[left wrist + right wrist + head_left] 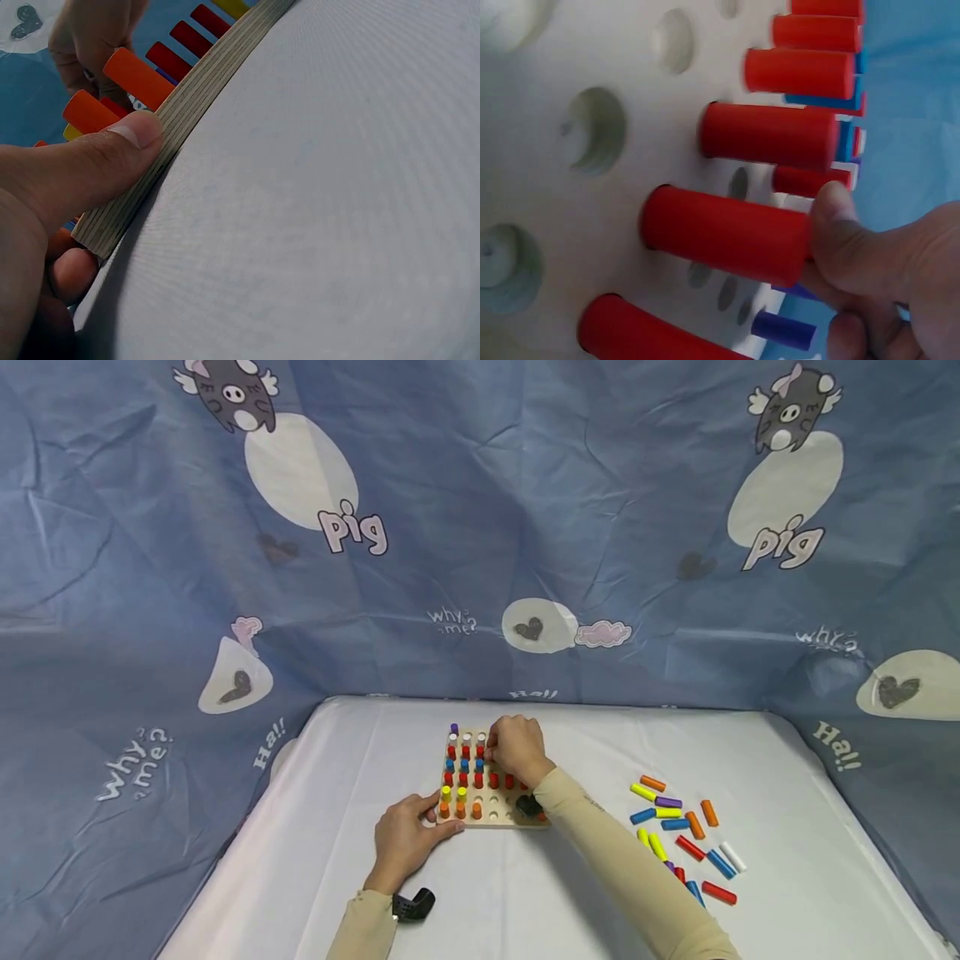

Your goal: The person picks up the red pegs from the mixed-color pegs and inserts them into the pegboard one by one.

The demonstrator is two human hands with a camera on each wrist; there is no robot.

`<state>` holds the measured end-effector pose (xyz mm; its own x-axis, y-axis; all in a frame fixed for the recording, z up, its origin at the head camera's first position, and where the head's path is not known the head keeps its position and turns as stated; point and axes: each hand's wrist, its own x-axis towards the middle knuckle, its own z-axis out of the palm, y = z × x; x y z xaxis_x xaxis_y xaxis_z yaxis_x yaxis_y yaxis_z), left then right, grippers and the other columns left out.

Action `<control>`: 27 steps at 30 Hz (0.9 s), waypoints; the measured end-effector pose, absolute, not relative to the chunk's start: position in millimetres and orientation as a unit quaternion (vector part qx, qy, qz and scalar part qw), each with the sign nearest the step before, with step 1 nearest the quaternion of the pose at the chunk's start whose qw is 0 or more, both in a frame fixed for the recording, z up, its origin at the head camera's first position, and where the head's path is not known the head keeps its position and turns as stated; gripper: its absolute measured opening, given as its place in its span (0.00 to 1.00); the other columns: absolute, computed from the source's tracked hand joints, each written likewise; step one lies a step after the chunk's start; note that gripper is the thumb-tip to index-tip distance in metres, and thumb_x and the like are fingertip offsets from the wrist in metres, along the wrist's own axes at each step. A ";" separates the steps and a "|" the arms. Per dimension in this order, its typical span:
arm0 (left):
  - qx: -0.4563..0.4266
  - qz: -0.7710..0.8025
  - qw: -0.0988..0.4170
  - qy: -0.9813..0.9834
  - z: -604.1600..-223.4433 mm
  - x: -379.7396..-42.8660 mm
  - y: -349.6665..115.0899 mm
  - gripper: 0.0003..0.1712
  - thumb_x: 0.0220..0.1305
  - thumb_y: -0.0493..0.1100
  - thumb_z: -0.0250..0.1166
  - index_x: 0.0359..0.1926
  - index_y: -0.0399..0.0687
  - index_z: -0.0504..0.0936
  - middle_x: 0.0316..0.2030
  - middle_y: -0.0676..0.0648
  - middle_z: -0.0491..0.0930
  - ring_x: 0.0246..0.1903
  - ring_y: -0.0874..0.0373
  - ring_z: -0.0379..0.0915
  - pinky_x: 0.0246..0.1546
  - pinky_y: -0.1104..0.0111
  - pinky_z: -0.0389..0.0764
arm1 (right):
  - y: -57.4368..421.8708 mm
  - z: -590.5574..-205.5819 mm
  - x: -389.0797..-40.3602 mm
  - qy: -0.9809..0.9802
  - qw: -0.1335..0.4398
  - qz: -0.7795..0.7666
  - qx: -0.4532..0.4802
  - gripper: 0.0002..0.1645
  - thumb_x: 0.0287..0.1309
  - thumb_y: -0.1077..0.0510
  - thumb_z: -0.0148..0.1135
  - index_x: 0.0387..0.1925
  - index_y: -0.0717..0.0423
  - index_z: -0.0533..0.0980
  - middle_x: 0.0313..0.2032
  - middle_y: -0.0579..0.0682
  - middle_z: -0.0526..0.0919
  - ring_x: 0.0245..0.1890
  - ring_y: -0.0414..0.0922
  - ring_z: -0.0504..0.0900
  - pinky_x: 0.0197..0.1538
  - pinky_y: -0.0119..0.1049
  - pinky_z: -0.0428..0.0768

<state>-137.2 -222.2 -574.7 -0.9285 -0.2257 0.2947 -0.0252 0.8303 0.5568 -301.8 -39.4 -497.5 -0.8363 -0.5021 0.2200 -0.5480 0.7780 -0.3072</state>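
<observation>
A wooden pegboard (487,825) stands on the white-covered table with upright pegs in rows of purple, white, red, blue, yellow and orange. My left hand (405,835) grips its near left corner, thumb (112,161) along the front edge beside an orange peg (139,79) and fingers at the side. Over the board's far half, my right hand (517,747) pinches a peg between thumb and curled finger. A standing red peg (724,232) hides most of that grip in the right wrist view; another red peg (806,180) and a white peg (791,202) are right at the thumb.
Loose pegs in several colours lie scattered on the table to the right, among them a white peg (732,857) and a red peg (719,893). A blue printed cloth (480,568) hangs behind the table. Some holes (596,129) show in the board.
</observation>
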 end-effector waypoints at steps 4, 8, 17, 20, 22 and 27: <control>0.070 -0.284 0.183 -0.939 -573.0 -138.6 -222.8 0.42 0.44 0.66 0.85 0.57 0.48 0.91 0.22 0.60 0.72 0.21 0.66 0.59 0.24 0.70 0.60 | -43.8 -494.2 -302.3 -0.951 0.063 0.168 0.253 0.15 0.54 0.49 0.84 0.19 0.42 0.84 0.24 0.42 0.88 0.31 0.49 0.87 0.42 0.49 0.81; 0.084 -0.286 0.177 -0.938 -572.0 -136.5 -223.1 0.42 0.42 0.66 0.86 0.56 0.49 0.91 0.22 0.61 0.71 0.20 0.66 0.59 0.24 0.70 0.60 | -45.8 -494.3 -299.2 -0.954 0.061 0.165 0.243 0.13 0.55 0.49 0.83 0.20 0.42 0.85 0.27 0.44 0.89 0.35 0.51 0.86 0.43 0.50 0.79; 0.072 -0.278 0.173 -0.942 -572.2 -133.8 -222.4 0.42 0.43 0.67 0.85 0.56 0.49 0.91 0.22 0.62 0.72 0.20 0.68 0.58 0.23 0.71 0.60 | -47.8 -499.3 -289.9 -0.960 0.082 0.145 0.227 0.13 0.53 0.52 0.82 0.19 0.43 0.85 0.30 0.45 0.90 0.39 0.51 0.81 0.46 0.49 0.75; 0.072 -0.276 0.175 -0.942 -572.2 -133.2 -222.4 0.42 0.43 0.66 0.85 0.56 0.49 0.91 0.22 0.62 0.72 0.20 0.68 0.59 0.23 0.71 0.60 | -47.8 -499.5 -288.1 -0.957 0.090 0.146 0.233 0.13 0.53 0.53 0.82 0.19 0.43 0.85 0.30 0.45 0.90 0.38 0.50 0.80 0.44 0.48 0.75; 0.072 -0.276 0.176 -0.942 -572.3 -133.5 -222.2 0.42 0.43 0.66 0.85 0.56 0.48 0.91 0.22 0.62 0.72 0.20 0.67 0.59 0.23 0.71 0.60 | -47.0 -500.0 -288.3 -0.956 0.094 0.146 0.237 0.13 0.54 0.53 0.82 0.19 0.44 0.85 0.30 0.46 0.90 0.38 0.50 0.80 0.44 0.48 0.75; 0.071 -0.286 0.176 -0.939 -573.4 -135.8 -221.3 0.43 0.43 0.66 0.86 0.56 0.47 0.91 0.22 0.62 0.72 0.20 0.67 0.59 0.24 0.71 0.60 | -42.2 -501.9 -291.0 -0.948 0.108 0.134 0.267 0.10 0.54 0.53 0.82 0.22 0.45 0.88 0.30 0.47 0.90 0.36 0.50 0.80 0.44 0.49 0.79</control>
<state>-135.8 -221.3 -573.4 -0.9280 -0.2332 0.2907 -0.0317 0.8266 0.5619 -291.0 -42.2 -501.9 -0.8341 -0.4770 0.2770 -0.5350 0.8218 -0.1959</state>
